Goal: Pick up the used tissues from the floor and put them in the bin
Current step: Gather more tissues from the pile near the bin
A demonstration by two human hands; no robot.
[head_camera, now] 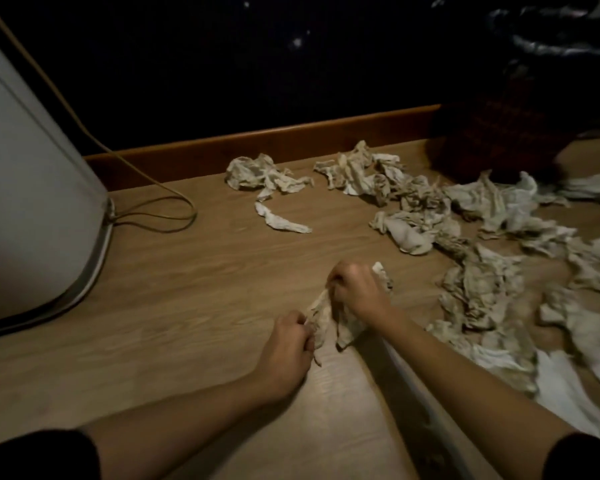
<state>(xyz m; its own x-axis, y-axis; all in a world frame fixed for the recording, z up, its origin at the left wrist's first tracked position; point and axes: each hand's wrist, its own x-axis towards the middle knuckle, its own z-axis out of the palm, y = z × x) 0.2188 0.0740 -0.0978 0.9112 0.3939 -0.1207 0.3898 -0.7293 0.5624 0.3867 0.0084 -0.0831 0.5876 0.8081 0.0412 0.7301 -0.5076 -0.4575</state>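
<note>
Wood-look floor [174, 278], strewn w/ crumpled tissues [482, 237] centre to right. Dark woven bin [492, 133] upper right by the skirting board [257, 143], black bag over its rim; contents too dark to tell. Left hand [286, 344] & right hand [357, 292] both pinching one tissue [326, 317], fingers curled tight. White appliance [32, 202] + cord [160, 209] far left; bare floor between.

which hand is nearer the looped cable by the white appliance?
Left. The left hand sits right of the cable and nearer the camera; the right hand is farther right.
</note>
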